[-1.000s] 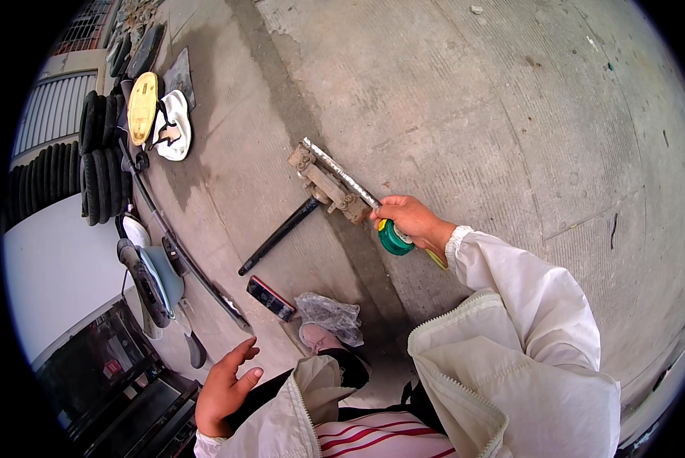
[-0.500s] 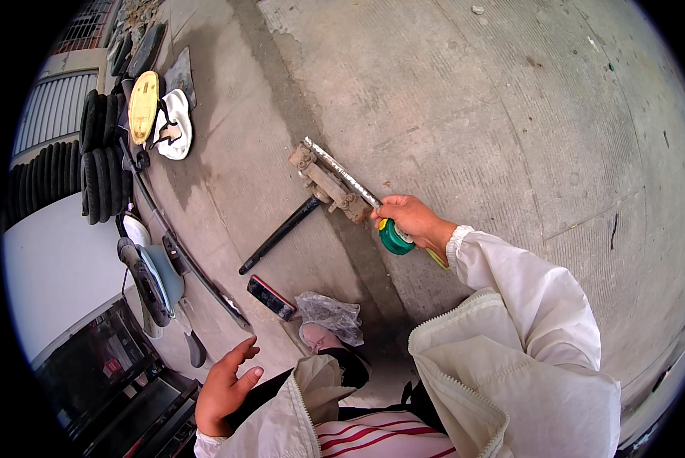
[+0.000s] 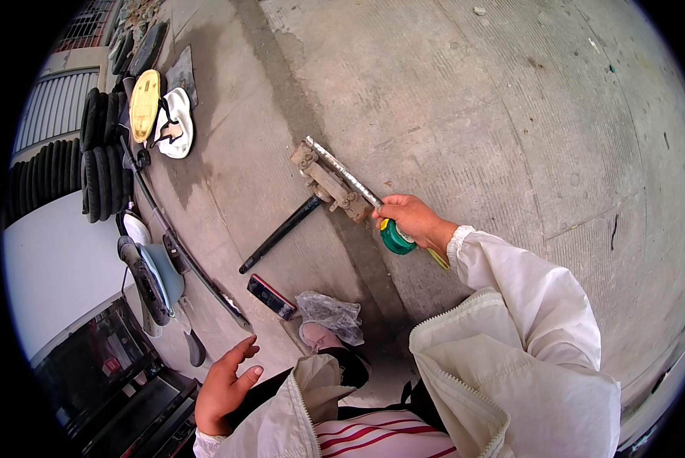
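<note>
My right hand [image 3: 416, 219] grips a green tape measure [image 3: 397, 239]. Its pulled-out silvery blade [image 3: 345, 172] runs away up and to the left, over the far edge of a rusty metal steering part [image 3: 329, 185] lying on the concrete. From that part a black tube or shaft [image 3: 280, 234] sticks out toward the lower left. A yellow wrist strap [image 3: 438, 258] hangs below the hand. At lower left my left hand [image 3: 226, 388] hovers with fingers apart, holding nothing; a phone [image 3: 271, 297] lies up and to its right.
Crumpled clear plastic [image 3: 332, 314] lies by my pink shoe [image 3: 319, 337]. Along the left are a long dark bar [image 3: 176, 238], a yellow oval piece [image 3: 144, 106], a white shell-like piece [image 3: 174, 126], stacked black tyres [image 3: 102, 185] and a blue-grey container [image 3: 167, 276].
</note>
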`<state>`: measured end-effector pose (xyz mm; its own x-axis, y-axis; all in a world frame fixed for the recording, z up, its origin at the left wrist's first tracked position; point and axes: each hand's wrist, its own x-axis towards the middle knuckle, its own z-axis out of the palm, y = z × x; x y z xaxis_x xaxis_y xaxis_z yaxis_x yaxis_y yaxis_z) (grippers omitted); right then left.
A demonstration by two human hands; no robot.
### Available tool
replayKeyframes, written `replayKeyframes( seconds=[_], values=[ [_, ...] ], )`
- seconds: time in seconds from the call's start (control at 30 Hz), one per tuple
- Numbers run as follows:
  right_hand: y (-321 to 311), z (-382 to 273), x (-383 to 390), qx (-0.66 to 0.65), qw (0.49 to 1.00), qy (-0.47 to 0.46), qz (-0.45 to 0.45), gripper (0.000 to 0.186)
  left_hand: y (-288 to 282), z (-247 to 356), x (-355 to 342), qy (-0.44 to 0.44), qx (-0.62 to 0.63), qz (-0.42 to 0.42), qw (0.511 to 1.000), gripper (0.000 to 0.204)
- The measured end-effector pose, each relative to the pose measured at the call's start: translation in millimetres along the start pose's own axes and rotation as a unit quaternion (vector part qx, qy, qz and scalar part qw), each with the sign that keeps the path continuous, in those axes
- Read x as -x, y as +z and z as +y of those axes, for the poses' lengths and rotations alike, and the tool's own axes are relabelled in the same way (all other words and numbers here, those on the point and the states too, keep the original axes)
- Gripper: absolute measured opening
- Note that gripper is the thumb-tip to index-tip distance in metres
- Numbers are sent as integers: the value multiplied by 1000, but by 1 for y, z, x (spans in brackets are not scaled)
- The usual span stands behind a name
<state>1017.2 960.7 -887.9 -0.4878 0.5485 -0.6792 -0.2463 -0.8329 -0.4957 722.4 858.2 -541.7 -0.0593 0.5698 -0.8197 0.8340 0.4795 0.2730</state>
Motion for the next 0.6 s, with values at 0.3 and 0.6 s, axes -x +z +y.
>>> replayKeyframes(
  seconds=[0.3,0.6],
  values=[
    [1,-1,1,11,1000,-5,10,16,-1,1,0,1,-1,-2,1000,57],
    [3,-4,2,10,1000,-2,10,16,-1,-2,1,1,-2,0,1000,58]
  ],
)
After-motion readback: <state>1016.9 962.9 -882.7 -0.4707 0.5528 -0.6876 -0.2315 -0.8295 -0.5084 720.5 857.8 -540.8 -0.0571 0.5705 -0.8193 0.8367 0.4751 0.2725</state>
